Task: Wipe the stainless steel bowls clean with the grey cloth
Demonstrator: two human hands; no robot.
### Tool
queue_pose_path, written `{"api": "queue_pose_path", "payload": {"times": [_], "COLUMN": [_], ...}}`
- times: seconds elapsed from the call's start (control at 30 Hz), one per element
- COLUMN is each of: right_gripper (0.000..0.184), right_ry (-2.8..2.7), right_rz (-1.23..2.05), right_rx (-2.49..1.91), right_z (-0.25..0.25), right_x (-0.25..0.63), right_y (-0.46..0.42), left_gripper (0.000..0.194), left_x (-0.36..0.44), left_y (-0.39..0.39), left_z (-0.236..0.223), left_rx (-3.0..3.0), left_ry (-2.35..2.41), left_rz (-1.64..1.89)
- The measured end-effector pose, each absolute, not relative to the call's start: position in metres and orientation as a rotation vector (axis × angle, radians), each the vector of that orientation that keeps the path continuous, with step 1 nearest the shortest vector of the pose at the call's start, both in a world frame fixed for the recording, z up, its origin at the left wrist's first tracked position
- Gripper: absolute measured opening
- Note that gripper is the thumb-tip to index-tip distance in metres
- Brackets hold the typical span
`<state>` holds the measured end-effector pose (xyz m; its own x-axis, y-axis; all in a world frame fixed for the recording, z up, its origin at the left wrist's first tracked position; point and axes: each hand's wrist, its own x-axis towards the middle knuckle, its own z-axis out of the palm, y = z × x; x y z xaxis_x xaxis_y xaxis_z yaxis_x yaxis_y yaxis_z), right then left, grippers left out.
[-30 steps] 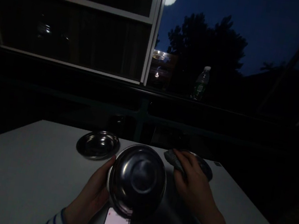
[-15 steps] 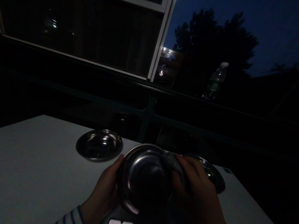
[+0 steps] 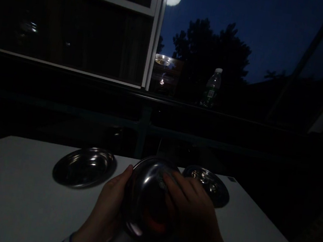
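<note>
In the head view my left hand [image 3: 110, 200] grips a shiny metal bowl [image 3: 139, 210] by its left side, thumb at the rim. The bowl is tipped so that its rounded outer underside faces me. My right hand [image 3: 191, 199] lies over the bowl's right side with its fingers bent and pressed onto the metal. Under those fingertips is a small grey textured sponge [image 3: 162, 182], mostly hidden by the hand. A reddish reflection of the hand shows low on the bowl.
On the white table [image 3: 18, 197] stand a metal bowl [image 3: 84, 168] at the left and a metal dish [image 3: 209, 186] at the right, behind my right hand. A plastic bottle [image 3: 211, 88] stands on the dark sill by the window frame [image 3: 154, 36]. The scene is dim.
My right hand has brought the sponge from beside the bowl onto its underside, moving left. The left hand still holds the bowl. The phone seen below the bowl earlier is out of sight.
</note>
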<state>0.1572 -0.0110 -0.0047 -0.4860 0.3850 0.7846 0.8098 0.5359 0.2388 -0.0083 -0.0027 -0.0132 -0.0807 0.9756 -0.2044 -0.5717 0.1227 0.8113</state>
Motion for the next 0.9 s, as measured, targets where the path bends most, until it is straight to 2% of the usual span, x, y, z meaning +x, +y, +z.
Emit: {"api": "queue_pose_path", "payload": {"times": [0.13, 0.33, 0.53, 0.73, 0.9], "right_gripper": [0.023, 0.029, 0.025, 0.028, 0.025], "right_ry": [-2.118, -2.062, -2.118, -2.058, -2.192], "right_rz": [-0.714, -0.670, -0.630, -0.726, -0.669], "right_rx": [-0.824, -0.989, -0.729, -1.025, -0.745], "right_z": [-0.008, -0.007, -0.007, -0.003, -0.013], "right_x": [0.149, 0.156, 0.142, 0.155, 0.134], "right_y": [-0.012, -0.007, -0.015, -0.009, -0.019], "left_gripper": [0.025, 0.023, 0.023, 0.022, 0.018], "left_x": [-0.009, -0.007, -0.008, -0.006, -0.006], "left_y": [-0.002, -0.006, -0.006, -0.007, -0.006], "left_z": [-0.014, -0.012, -0.014, -0.012, -0.013], "left_rx": [0.542, 0.557, 0.545, 0.559, 0.531], "left_ry": [0.933, 0.938, 0.940, 0.959, 0.966], "left_rz": [1.410, 1.380, 1.380, 1.344, 1.369]}}
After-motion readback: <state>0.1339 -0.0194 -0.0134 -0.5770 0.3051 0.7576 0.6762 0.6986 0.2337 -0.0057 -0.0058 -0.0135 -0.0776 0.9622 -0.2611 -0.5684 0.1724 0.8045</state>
